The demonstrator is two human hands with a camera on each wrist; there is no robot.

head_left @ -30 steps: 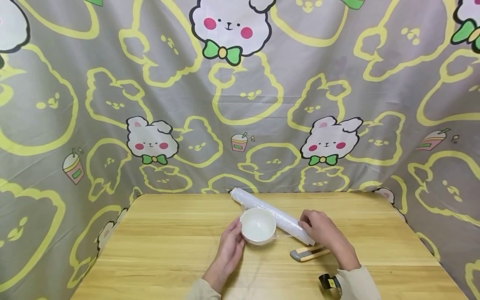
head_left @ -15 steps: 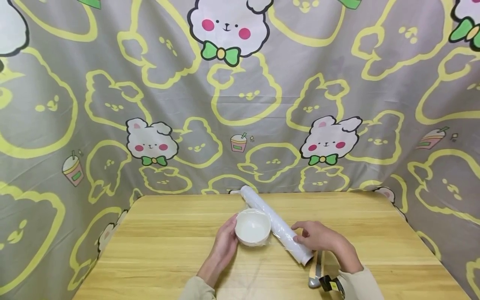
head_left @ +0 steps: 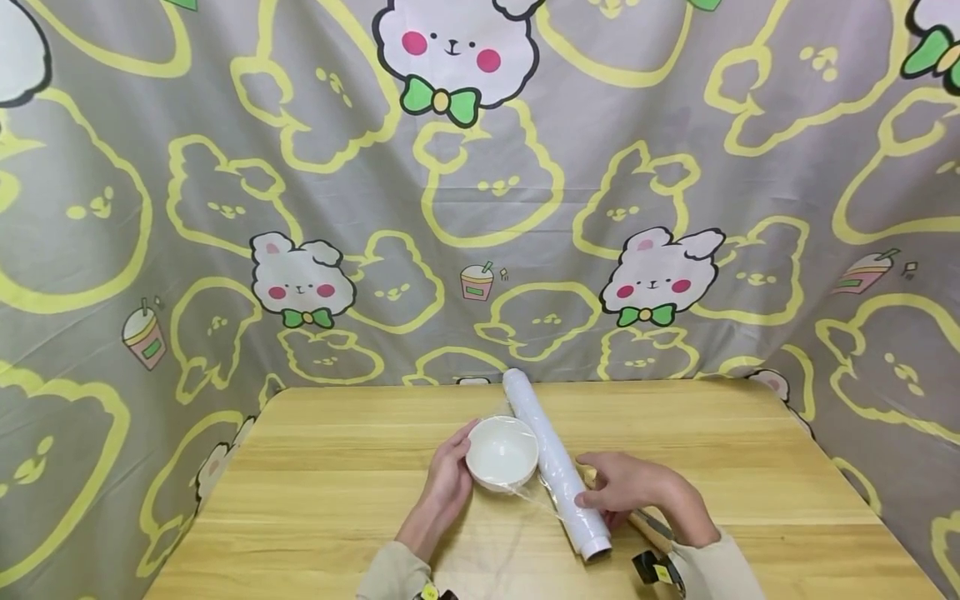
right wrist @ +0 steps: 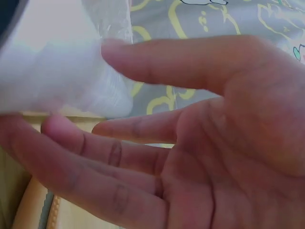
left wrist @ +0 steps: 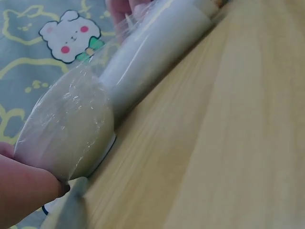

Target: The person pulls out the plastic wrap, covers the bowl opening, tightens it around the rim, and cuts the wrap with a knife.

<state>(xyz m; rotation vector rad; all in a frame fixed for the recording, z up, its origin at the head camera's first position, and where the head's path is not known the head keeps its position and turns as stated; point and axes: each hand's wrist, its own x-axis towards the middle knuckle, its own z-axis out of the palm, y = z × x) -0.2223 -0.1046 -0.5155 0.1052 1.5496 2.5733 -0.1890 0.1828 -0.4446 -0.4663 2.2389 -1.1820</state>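
My left hand [head_left: 448, 485] holds a white bowl [head_left: 501, 457] by its left side, fingers round the outside and thumb near the rim. Clear plastic wrap is stretched over the bowl's mouth, wrinkled and shiny in the left wrist view, and runs on to a roll of plastic wrap [head_left: 553, 462]. That roll lies slantwise on the table just right of the bowl. At its near end my right hand [head_left: 641, 485] holds it loosely, thumb on the film and fingers along the lower side. Partly hidden under the right wrist lies a utility knife [head_left: 651, 527] with a tan handle.
The wooden table [head_left: 337, 467] ends at the back against a grey curtain [head_left: 525, 200] printed with rabbits. Dark camera straps sit at both wrists. The roll's far end reaches the table's back edge.
The roll has turned steeper, its near end swinging toward me and left, its far end shifting right. My right hand has moved down along it. The bowl shifted slightly left; the knife turned.
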